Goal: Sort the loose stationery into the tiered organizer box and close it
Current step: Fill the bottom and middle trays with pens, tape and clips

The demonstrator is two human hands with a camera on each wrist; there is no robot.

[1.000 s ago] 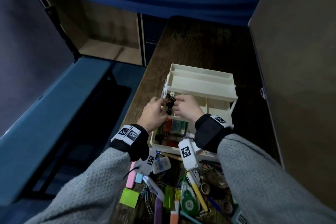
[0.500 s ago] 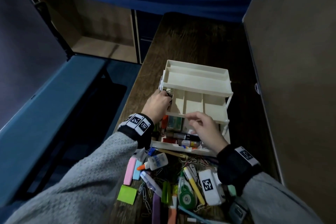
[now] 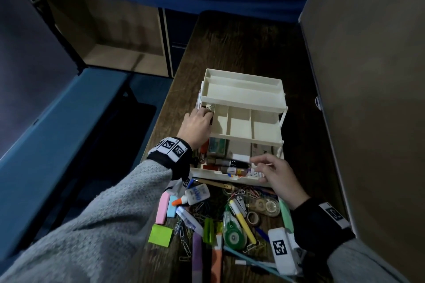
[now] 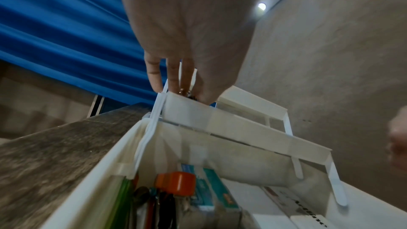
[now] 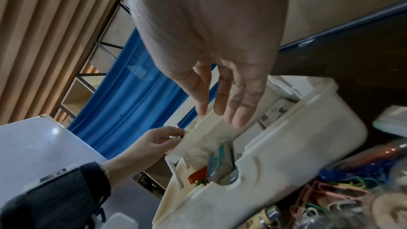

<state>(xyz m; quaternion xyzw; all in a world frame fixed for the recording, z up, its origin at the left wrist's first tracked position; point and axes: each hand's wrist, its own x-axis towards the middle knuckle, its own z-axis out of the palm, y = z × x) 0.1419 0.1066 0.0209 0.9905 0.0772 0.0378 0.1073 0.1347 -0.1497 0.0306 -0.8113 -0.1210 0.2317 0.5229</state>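
The cream tiered organizer (image 3: 243, 96) stands open on the dark wooden table, its tiers stepped back. My left hand (image 3: 202, 115) reaches into the left compartment of the middle tier (image 3: 239, 125) and pinches black binder clips (image 3: 211, 110) with silver handles; the clips (image 4: 185, 91) show between its fingers. My right hand (image 3: 259, 165) hovers over the front rim of the bottom box, fingers (image 5: 240, 114) relaxed and holding nothing. The bottom box (image 5: 286, 145) holds pens, a teal packet and an orange item.
Loose stationery lies in front of the box: a glue bottle (image 3: 195, 195), pink eraser (image 3: 162, 211), green sticky notes (image 3: 160, 235), correction tape (image 3: 234, 232), tape rolls (image 3: 264, 205) and several paper clips. A tan partition (image 3: 368, 99) borders the right, a blue ledge (image 3: 57, 122) the left.
My right hand let go of the clips and drew back from the middle tier to the box's front rim. My left hand carried the clips into the left compartment.
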